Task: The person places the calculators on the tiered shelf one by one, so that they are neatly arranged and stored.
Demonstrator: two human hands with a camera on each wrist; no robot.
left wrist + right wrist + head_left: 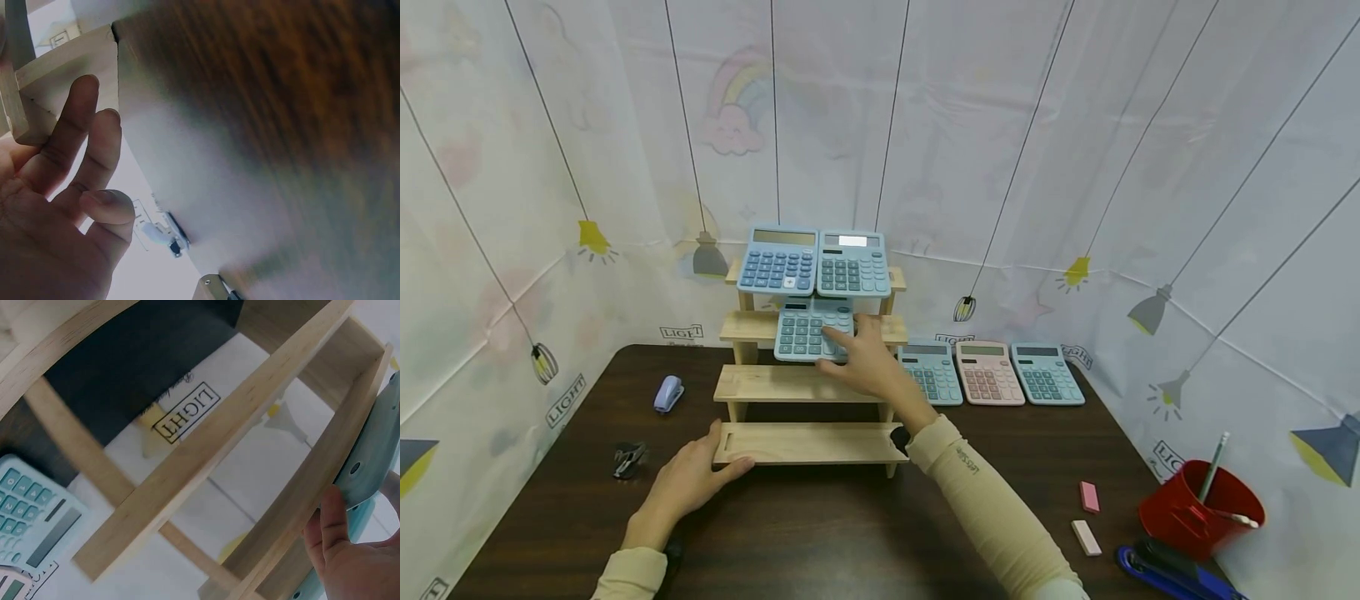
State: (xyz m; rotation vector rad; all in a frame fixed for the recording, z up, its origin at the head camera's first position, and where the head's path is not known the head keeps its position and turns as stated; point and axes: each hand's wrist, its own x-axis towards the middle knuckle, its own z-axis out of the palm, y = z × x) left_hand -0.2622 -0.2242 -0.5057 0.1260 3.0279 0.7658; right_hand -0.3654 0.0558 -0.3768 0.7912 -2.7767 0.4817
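While my right hand (867, 360) reaches up and away from me, arm stretched over the lower steps, its fingers are curled around the right edge of a blue calculator (808, 330) and holding it tilted on the second shelf from the top of the wooden stepped rack (805, 385). From the right wrist view you can see my thumb (334, 531) on the underside of that calculator, right by the shelf edge.

My left hand (688, 479) is lying relaxed and flat on the dark table (820, 533), fingers straight, thumb touching the near left corner of the rack's bottom step. Not gripping anything there.

Two more blue calculators (814, 262) lean side by side on the top shelf, just above the one I've got. Right of the rack, three calculators (988, 373) lie in a row at the far edge of the table: blue, pink, blue. Left of the rack there's a small stapler (667, 393) and a black clip (629, 459). Near right: two erasers (1087, 517) and a red cup (1198, 510).
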